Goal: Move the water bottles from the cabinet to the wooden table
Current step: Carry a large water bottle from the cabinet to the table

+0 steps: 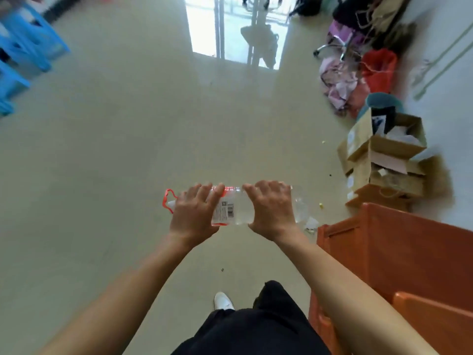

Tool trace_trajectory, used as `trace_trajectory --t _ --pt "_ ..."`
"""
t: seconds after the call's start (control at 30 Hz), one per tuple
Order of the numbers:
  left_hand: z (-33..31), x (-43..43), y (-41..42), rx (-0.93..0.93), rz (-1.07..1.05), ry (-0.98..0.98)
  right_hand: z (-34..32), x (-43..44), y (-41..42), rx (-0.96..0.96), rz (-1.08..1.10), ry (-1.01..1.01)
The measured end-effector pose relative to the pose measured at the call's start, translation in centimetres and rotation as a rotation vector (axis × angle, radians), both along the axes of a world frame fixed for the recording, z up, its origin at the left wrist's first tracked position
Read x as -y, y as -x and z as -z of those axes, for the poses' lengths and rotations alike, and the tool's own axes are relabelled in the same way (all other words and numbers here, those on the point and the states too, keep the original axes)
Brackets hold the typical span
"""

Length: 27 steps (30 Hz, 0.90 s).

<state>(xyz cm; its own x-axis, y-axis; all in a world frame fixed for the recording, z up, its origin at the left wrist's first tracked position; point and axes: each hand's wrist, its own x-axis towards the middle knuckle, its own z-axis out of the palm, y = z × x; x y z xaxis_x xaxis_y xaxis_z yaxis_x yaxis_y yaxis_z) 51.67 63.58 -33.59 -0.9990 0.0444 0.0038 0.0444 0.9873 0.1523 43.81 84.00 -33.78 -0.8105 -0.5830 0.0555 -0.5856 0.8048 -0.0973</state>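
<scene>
- Clear plastic water bottle [236, 210], large and lying sideways, is carried in mid-air above the pale floor [128, 149], in front of the person's body.
- Its neck end with a red carry loop [167, 198] points to the person's left; its base points right, towards the orange crate [399, 252].
- Left hand [192, 213] is clamped over the neck-side shoulder, fingers curled over the top; right hand [271, 210] is wrapped round the body near the base. Both grasp the bottle.
- It looks full, so I judge it heavy. The walls are thin and smooth, likely to flex under a squeeze and slip if damp.
- A two-handed hold with the hands spread apart suits that weight; the loop would serve for one hand.
- Neither the cabinet nor the wooden table is in view, so how far the carry has left cannot be told.
- Palms and thumbs are hidden behind the bottle, and its cap is covered by the left hand.
- Blue stools [23, 52] at the left edge are blurred; cardboard boxes [384, 160] stand along the right wall.
</scene>
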Motion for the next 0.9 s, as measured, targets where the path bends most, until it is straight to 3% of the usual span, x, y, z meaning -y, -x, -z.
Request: trace_trajectory --t 0.2,0.5,0.9 --pt "-2.5 10.7 7.6 -0.112 -0.189 0.046 -2.0 12.6 11.4 -0.074 -0.168 0.075" --pt "-7.2 27.5 21.1 -0.093 -0.478 0.182 -4.7 34.0 29.4 -0.09 -0.448 0.132" --pt "-10.1 54.9 23.6 -0.221 -0.851 0.293 -8.9 68.4 36.2 -0.207 -0.835 0.235"
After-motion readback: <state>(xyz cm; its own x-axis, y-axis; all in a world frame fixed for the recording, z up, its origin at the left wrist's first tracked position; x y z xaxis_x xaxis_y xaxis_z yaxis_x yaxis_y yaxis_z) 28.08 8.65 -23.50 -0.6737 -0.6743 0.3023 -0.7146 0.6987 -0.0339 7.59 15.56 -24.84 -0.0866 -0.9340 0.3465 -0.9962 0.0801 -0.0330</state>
